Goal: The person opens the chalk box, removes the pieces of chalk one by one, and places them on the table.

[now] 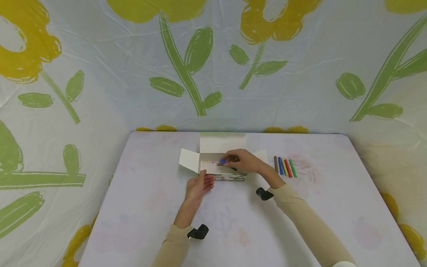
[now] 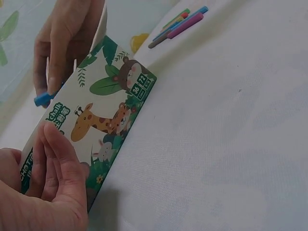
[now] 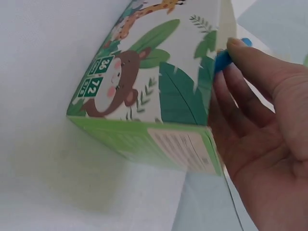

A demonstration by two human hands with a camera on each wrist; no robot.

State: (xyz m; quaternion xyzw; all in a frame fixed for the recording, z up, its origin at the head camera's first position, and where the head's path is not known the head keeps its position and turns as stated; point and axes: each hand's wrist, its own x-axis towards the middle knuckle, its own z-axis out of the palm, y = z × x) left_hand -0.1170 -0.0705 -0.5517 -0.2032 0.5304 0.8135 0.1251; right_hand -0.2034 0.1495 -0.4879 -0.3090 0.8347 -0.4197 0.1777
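Note:
An open cardboard chalk box (image 1: 230, 178), printed with a giraffe and other animals, lies on the table with its flaps spread. My left hand (image 1: 197, 187) grips its front left part, the thumb at the upper edge and the fingers along the printed front (image 2: 98, 120). Over the opening, my right hand (image 1: 245, 160) pinches a blue chalk stick (image 3: 224, 60) between thumb and fingers. That blue chalk also shows above the box's edge in the left wrist view. The right fingers partly reach behind the box wall, and much of the inside is hidden.
Right of the box, several coloured chalk sticks (image 1: 286, 167) lie side by side, among them brown, blue, yellow, red and green. The white lid flap (image 1: 222, 142) stands up at the back, and a side flap (image 1: 189, 160) sticks out left. Flower-printed cloth (image 1: 140, 92) surrounds the table.

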